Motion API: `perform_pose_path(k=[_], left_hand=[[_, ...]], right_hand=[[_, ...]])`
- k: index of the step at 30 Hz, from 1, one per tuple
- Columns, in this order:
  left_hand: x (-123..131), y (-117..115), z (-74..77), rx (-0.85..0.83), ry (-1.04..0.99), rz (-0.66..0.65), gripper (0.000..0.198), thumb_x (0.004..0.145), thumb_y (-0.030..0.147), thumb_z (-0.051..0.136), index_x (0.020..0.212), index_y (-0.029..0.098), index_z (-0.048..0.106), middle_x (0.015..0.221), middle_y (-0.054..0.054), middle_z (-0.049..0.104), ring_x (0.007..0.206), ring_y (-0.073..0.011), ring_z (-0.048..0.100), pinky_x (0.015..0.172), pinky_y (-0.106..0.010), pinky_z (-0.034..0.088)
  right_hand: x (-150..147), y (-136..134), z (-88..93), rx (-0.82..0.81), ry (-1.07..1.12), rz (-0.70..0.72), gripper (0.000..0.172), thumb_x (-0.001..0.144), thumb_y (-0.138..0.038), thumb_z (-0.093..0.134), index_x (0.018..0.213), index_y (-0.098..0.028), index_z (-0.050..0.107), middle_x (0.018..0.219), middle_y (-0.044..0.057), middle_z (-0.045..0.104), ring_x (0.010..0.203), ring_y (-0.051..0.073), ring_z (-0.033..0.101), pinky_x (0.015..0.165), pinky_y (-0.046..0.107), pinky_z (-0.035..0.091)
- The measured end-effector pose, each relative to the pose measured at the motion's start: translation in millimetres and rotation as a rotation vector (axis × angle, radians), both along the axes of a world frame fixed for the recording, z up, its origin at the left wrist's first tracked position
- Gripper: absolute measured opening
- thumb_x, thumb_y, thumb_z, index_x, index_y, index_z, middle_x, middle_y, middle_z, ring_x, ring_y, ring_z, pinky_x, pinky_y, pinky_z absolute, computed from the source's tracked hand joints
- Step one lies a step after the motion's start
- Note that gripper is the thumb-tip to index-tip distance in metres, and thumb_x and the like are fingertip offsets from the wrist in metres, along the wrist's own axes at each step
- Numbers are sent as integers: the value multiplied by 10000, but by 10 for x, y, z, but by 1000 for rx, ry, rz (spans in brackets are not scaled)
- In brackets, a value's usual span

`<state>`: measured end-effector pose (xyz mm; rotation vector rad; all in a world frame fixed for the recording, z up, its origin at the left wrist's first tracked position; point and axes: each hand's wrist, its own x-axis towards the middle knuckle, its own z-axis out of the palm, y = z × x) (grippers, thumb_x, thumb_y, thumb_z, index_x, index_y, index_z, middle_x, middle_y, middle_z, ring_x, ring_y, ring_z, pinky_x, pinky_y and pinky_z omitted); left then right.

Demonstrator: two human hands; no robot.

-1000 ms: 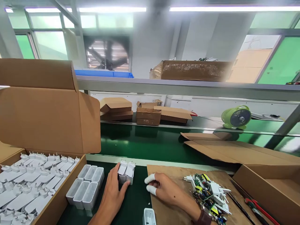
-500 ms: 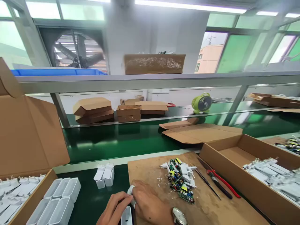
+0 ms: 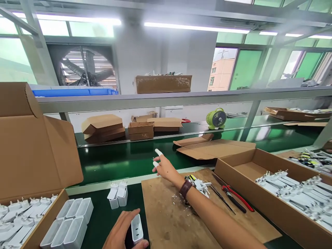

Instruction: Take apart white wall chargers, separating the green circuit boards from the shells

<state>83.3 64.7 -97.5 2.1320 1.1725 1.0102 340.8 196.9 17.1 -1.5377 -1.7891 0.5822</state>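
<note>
My left hand [image 3: 121, 232] is at the bottom edge, closed around a white charger shell [image 3: 137, 229] that stands upright on the green mat. My right hand [image 3: 164, 165] is stretched far forward above the green conveyor belt [image 3: 124, 157], fingers spread, with white finger cots on two fingertips and nothing in it. A watch sits on that wrist. Two white plug assemblies [image 3: 118, 194] stand together just left of the brown work board [image 3: 171, 214]. Under my right forearm lies a pile of circuit boards [image 3: 198, 185].
An open carton of white plug parts [image 3: 18, 221] is at the left, with several empty shells [image 3: 68, 223] beside it. Red-handled pliers [image 3: 234, 199] lie on the board. Another carton of white parts [image 3: 293, 192] stands at the right. Folded boxes and a green fan [image 3: 216, 118] sit beyond the belt.
My right hand left the shell near my left hand and reached out forward over the belt, opening. My left hand kept the white shell. The view swung slightly.
</note>
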Motion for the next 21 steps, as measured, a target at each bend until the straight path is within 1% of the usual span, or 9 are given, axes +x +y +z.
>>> perform_pose_path(k=[2, 3, 6, 9, 12, 14, 17, 19, 21], left_hand=[[-30, -1, 36, 14, 36, -20, 613, 895, 469, 772, 1454, 272, 616, 1349, -124, 726, 1243, -310, 701, 1041, -425, 615], [-42, -4, 58, 27, 54, -26, 606, 913, 461, 754, 1464, 261, 601, 1353, -127, 723, 1249, -306, 700, 1045, -426, 613], [-59, -20, 126, 68, 84, 3, 579, 948, 441, 708, 1474, 243, 571, 1365, -126, 711, 1270, -302, 690, 1061, -445, 603], [-52, -32, 168, 84, 75, 86, 560, 951, 433, 679, 1462, 235, 565, 1327, -124, 718, 1228, -309, 705, 1008, -463, 625], [-44, -37, 169, 92, 68, 141, 546, 950, 433, 657, 1448, 228, 567, 1298, -123, 724, 1201, -314, 715, 968, -469, 636], [-41, -39, 157, 89, 67, 153, 544, 944, 431, 658, 1441, 229, 569, 1299, -123, 724, 1204, -315, 715, 958, -462, 638], [-34, -39, 145, 86, 68, 153, 549, 929, 419, 670, 1431, 221, 575, 1289, -123, 728, 1194, -313, 717, 952, -456, 636], [-32, -38, 149, 93, 64, 155, 543, 925, 422, 672, 1417, 209, 586, 1266, -123, 733, 1169, -312, 722, 946, -458, 634], [-35, -37, 165, 100, 56, 171, 535, 928, 437, 669, 1404, 204, 595, 1238, -119, 736, 1136, -309, 729, 921, -449, 639]], right_hand=[[13, 7, 52, -8, 18, 3, 288, 1050, -367, 650, 1252, -164, 633, 1074, 49, 704, 812, 174, 688, 754, 354, 599], [11, -19, 70, -9, 22, 12, 275, 1045, -366, 658, 1230, -162, 648, 1088, 53, 709, 836, 180, 696, 772, 362, 601], [-21, -202, 96, -19, 18, 35, 237, 1014, -391, 692, 1043, -156, 694, 975, 35, 725, 840, 185, 697, 807, 371, 586], [-87, -558, 97, -110, 7, 94, 326, 981, -447, 685, 811, -170, 670, 795, 46, 727, 733, 183, 688, 720, 316, 552], [-180, -1076, 99, -344, 5, 340, 398, 997, -459, 582, 717, -189, 667, 661, 31, 724, 578, 178, 697, 575, 258, 513], [-243, -1422, 88, -469, -21, 497, 309, 965, -405, 610, 761, -202, 722, 614, -3, 711, 584, 188, 723, 581, 244, 513], [-292, -1759, 22, -548, -69, 605, 230, 953, -328, 581, 850, -228, 760, 680, -9, 753, 616, 182, 738, 630, 243, 536], [-279, -1819, -41, -443, -135, 562, 247, 957, -318, 546, 1021, -254, 776, 883, 25, 812, 784, 218, 776, 765, 292, 586], [-245, -1790, -88, -257, -180, 413, 356, 947, -332, 557, 1249, -270, 734, 1199, 75, 790, 1126, 288, 734, 1009, 383, 549]])
